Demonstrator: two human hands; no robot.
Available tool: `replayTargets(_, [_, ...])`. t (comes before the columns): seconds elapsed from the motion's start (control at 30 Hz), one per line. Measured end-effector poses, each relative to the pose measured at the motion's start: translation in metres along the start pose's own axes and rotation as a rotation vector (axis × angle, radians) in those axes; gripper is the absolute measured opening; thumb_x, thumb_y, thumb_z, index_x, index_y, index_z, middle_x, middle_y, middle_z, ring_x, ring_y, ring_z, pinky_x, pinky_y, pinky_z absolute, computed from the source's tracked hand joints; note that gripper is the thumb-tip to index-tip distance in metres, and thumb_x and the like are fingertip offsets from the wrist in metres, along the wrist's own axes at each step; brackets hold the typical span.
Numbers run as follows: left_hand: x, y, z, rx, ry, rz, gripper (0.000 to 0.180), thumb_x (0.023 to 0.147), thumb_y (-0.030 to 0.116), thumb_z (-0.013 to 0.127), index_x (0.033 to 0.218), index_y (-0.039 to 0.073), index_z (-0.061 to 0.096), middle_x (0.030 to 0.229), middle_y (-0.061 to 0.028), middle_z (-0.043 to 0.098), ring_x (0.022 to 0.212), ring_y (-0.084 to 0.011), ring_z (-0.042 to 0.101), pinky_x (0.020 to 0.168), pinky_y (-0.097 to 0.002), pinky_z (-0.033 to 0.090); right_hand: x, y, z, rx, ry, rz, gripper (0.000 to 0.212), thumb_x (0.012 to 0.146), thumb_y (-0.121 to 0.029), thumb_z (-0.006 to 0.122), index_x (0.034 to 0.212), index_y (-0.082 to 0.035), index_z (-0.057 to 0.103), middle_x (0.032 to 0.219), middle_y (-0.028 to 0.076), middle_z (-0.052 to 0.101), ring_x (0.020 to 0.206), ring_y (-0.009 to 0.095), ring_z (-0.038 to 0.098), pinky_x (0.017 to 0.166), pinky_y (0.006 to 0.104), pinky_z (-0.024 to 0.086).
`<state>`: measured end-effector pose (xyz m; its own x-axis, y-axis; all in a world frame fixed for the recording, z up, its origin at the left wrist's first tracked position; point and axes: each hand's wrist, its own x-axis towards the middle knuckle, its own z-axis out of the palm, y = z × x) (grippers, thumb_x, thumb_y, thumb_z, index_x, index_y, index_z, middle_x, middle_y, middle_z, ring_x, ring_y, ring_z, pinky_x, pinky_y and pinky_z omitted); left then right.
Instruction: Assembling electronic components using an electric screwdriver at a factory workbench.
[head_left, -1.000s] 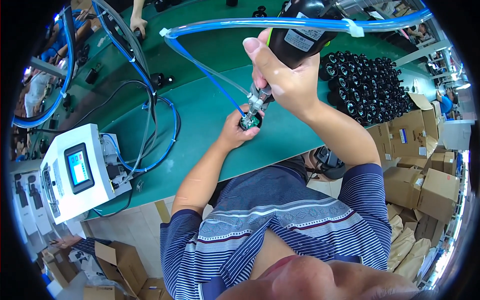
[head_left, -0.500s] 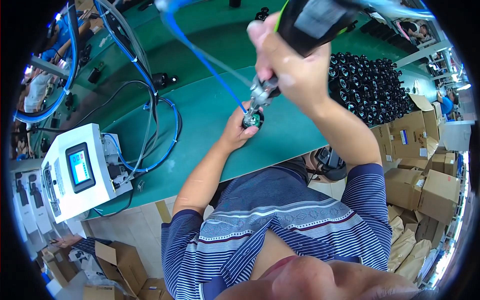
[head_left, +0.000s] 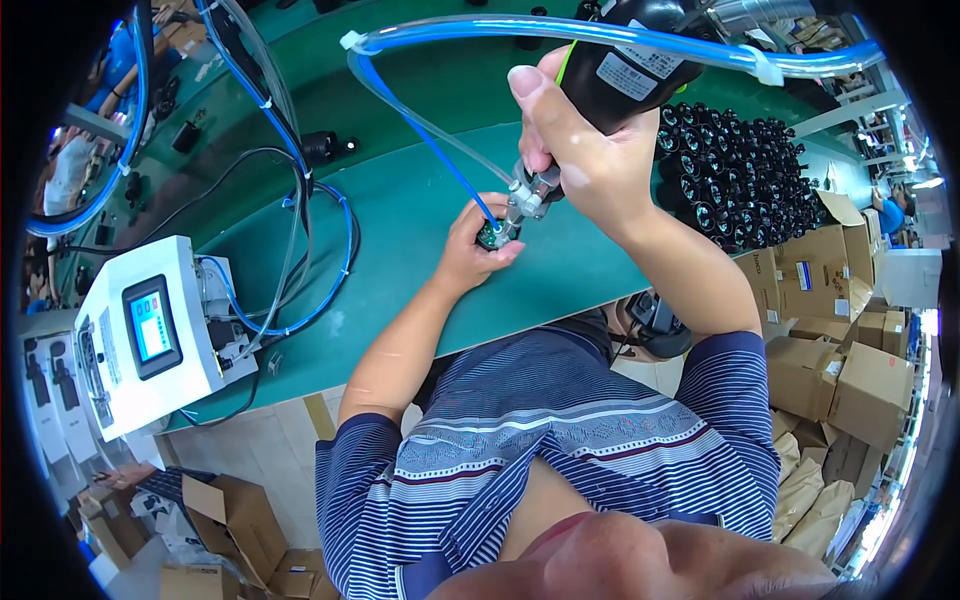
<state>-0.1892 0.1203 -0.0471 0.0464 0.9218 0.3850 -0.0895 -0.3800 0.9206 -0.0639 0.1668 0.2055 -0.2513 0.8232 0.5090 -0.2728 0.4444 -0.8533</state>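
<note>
My right hand (head_left: 600, 165) is wrapped round the black body of a power screwdriver (head_left: 625, 85) with green trim, thumb raised along its side. The tool's metal nose (head_left: 525, 198) points down and left, with a thin blue tube and a clear tube running to it. Its tip meets a small round black part with a green circuit board (head_left: 487, 238); whether it touches a screw is too small to tell. My left hand (head_left: 468, 252) grips that part from the left, over the green table (head_left: 400, 280), fingers curled round it.
A white box-shaped machine (head_left: 150, 340) with a lit screen stands at the left, cables and hoses looping from it. Many black cylindrical parts (head_left: 720, 180) stand packed at the right. Cardboard boxes (head_left: 810, 375) are piled beyond the table's right end. A blue hose (head_left: 600, 38) crosses above.
The blurred screwdriver and hose now show sharply and sit slightly lower in view. My right hand has shifted down a little. My left hand still holds the round part, slightly turned.
</note>
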Motion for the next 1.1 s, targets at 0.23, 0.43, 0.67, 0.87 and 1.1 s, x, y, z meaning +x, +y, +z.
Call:
replayTargets(0.23, [-0.001,0.003,-0.009,0.010,-0.030,-0.021,0.050,0.070,0.008,0.088,0.114,0.004,0.063,0.127,-0.0131,0.064,0.108,-0.0301,0.063,0.097,-0.0389,0.050,-0.006,0.010,0.004,-0.020,0.001,-0.002,0.012,0.096,-0.004,0.073,0.098,-0.004,0.061,0.066,0.003,0.059,0.046,0.010,0.052,0.046,0.0234,0.045])
replayTargets(0.43, [0.009,0.016,0.005,-0.089,-0.005,-0.092,0.061,0.070,0.010,0.090,0.123,0.004,0.060,0.130,-0.0147,0.064,0.111,-0.0309,0.064,0.098,-0.0393,0.050,0.010,-0.013,-0.004,0.015,-0.008,-0.004,0.009,0.096,-0.003,0.071,0.100,-0.003,0.063,0.064,0.002,0.058,0.046,0.011,0.051,0.046,0.0231,0.043])
replayTargets(0.67, [0.084,0.036,0.028,0.463,-0.032,0.052,0.072,0.073,0.015,0.089,0.134,0.004,0.053,0.129,-0.0152,0.063,0.113,-0.0338,0.065,0.098,-0.0423,0.051,0.033,-0.094,-0.082,-0.004,0.099,0.058,0.009,0.089,-0.007,0.078,0.088,-0.004,0.070,0.061,-0.001,0.062,0.045,0.007,0.050,0.045,0.0199,0.038])
replayTargets(0.87, [0.327,0.036,0.052,1.792,-0.197,0.657,0.036,0.079,0.011,0.071,0.114,0.007,0.066,0.108,-0.0137,0.061,0.092,-0.0327,0.058,0.108,-0.0575,0.044,-0.004,-0.049,-0.133,-0.205,-0.079,0.063,0.025,0.083,-0.007,0.082,0.104,-0.003,0.068,0.058,-0.006,0.058,0.047,0.005,0.044,0.044,0.0231,0.031])
replayTargets(1.1, [0.426,-0.060,-0.004,2.053,-0.389,0.897,0.024,0.088,0.014,0.062,0.108,0.003,0.070,0.098,-0.0162,0.066,0.104,-0.0373,0.060,0.116,-0.0607,0.039,0.005,-0.056,-0.136,-0.044,-0.079,-0.083,0.030,0.083,-0.007,0.083,0.108,-0.001,0.069,0.063,-0.003,0.065,0.046,0.006,0.048,0.043,0.0228,0.034])
